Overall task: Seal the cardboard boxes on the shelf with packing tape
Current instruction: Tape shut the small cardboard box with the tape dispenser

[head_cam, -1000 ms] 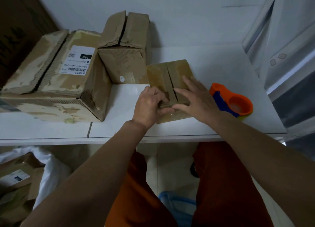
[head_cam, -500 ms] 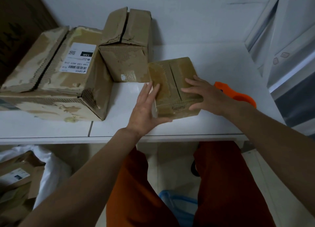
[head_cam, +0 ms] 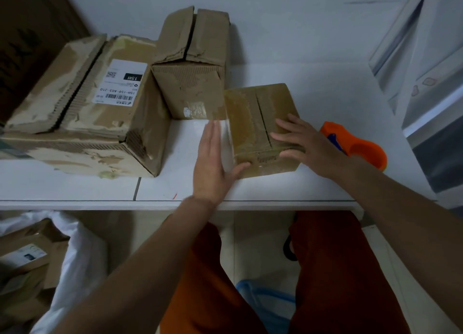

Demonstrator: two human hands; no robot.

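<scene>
On the shelf (head_cam: 313, 88), both hands flank the small box (head_cam: 253, 118).

I log the small box (head_cam: 260, 123) as brown with glossy yellowish tape; large box (head_cam: 82, 113) brown, scuffed pale, white label (head_cam: 120, 83) with black print. Tape dispenser (head_cam: 360, 145) orange with blue. Shelf (head_cam: 313, 103) white. Trousers (head_cam: 330, 271) rust-orange.

Large box (head_cam: 75, 103) label (head_cam: 119, 83): read "15H" and "15H-159-A03-210", printed upside down.
Barcode, QR code: present, not decipherable.
</scene>
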